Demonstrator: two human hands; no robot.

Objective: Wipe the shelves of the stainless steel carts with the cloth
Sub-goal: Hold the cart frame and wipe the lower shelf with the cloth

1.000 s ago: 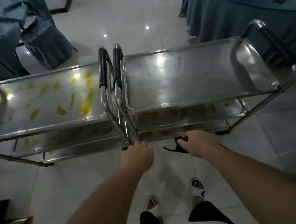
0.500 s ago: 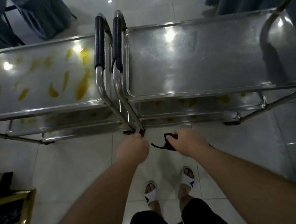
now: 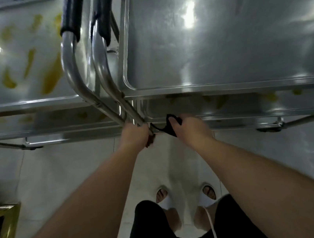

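The dark cloth [image 3: 174, 125] is gripped in the right hand [image 3: 188, 128], low down, just in front of the edge of the right cart's lower shelf [image 3: 246, 100]. On this shelf yellow smears [image 3: 221, 101] are seen, so it is judged to be the nearest dirty surface. It lies directly ahead of the right hand and slightly above it, and its long axis runs from left to right across the view. The right hand is therefore the nearer one, and a forward reach under the top shelf [image 3: 222, 45] is probably needed. This top shelf looks already clean and overhangs the lower one, so the entry is narrow. The left hand [image 3: 134, 134] is clenched around the bottom of the cart leg tubes [image 3: 113, 107], where the two carts meet. The left cart's top shelf [image 3: 22, 60] is marked by many yellow streaks [image 3: 50, 79] and lies well apart to the left. Below, white slippers [image 3: 166, 200] are seen on the tiled floor [image 3: 70, 165].
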